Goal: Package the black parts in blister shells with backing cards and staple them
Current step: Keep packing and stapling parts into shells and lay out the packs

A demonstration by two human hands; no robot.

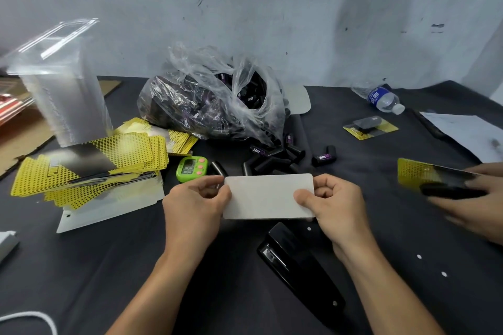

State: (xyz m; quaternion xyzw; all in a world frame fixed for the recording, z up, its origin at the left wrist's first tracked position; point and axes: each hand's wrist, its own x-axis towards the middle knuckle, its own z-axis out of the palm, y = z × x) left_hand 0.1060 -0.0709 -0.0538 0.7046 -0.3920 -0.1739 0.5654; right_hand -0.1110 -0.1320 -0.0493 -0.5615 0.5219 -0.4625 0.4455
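I hold a backing card (265, 196) flat, blank grey side up, above the dark table. My left hand (197, 204) pinches its left end and my right hand (330, 205) pinches its right end. A black stapler (299, 264) lies just below the card. Loose black parts (275, 158) spill from a clear plastic bag (215, 100) behind the card. A heap of yellow dotted backing cards (92, 166) lies at the left, beside a tall stack of clear blister shells (62, 90).
At the right edge, another person's hand (471, 198) holds a yellow card with a black part. A finished pack (370, 126) and a water bottle (381, 98) lie at the back right. A green timer (192, 168) sits by the card heap. White paper (468, 133) lies far right.
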